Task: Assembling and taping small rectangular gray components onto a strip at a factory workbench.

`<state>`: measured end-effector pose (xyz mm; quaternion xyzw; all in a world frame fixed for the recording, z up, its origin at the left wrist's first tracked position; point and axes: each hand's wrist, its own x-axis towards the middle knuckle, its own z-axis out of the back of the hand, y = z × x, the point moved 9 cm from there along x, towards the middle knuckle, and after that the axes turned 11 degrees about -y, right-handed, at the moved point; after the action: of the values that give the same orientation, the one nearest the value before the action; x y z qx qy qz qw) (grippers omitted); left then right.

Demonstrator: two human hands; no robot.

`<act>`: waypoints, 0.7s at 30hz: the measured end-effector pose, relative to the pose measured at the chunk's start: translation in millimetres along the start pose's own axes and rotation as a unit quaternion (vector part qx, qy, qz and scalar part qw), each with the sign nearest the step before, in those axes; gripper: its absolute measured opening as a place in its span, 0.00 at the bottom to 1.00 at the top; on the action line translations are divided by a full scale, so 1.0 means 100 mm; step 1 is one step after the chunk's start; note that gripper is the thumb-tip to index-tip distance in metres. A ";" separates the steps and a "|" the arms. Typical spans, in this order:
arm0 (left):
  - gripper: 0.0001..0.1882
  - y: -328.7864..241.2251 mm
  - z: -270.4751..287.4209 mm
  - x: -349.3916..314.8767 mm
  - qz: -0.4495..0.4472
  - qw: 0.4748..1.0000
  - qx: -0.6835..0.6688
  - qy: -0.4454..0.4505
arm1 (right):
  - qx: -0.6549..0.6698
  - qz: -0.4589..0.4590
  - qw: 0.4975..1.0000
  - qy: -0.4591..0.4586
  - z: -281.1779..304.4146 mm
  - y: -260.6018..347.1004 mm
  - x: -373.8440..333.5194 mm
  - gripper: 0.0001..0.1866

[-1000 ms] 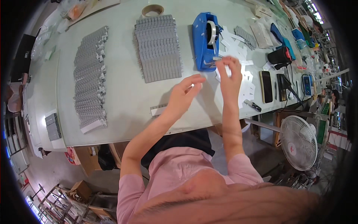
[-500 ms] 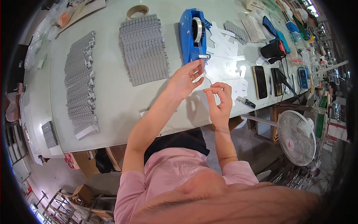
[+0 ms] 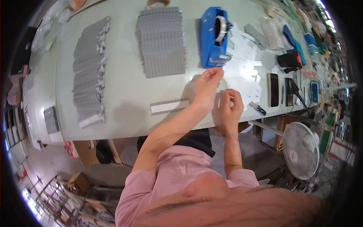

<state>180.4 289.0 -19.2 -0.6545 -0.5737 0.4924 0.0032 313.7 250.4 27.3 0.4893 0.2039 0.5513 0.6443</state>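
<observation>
Just in front of the blue tape dispenser (image 3: 210,41), my left hand (image 3: 208,86) has its thumb and fingertips pressed together in a pinch. My right hand (image 3: 232,106) is lower and to the right, its fingers curled in against the thumb. Whatever either hand pinches is too small or too clear to make out. A roll of tape (image 3: 223,29) sits in the dispenser. Left of my left forearm, near the table's front edge, lies a narrow grey ridged piece with a white strip (image 3: 171,107) along it.
Grey ridged pieces lie in a wide stack (image 3: 162,45) and a long row (image 3: 87,72) to the left. White paper strips (image 3: 242,56) are scattered right of the dispenser. Beyond are a marker (image 3: 258,108), a phone (image 3: 273,90) and a red-black tool (image 3: 289,59). A fan (image 3: 301,151) stands off the table.
My left hand has drawn back from the dispenser's front and closed into a pinch. The right hand has shifted slightly down. The grey piece with the white strip is now more visible.
</observation>
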 end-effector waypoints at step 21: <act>0.04 -0.97 2.25 -1.18 -0.115 0.976 0.182 -0.038 | 0.292 -0.280 0.858 0.317 -0.78 0.29 -0.93 0.05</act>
<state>-21.0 107.3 -4.2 -0.5534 -0.5458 0.6093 0.1571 207.8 194.5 -7.9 0.3760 0.6768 0.3880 0.5000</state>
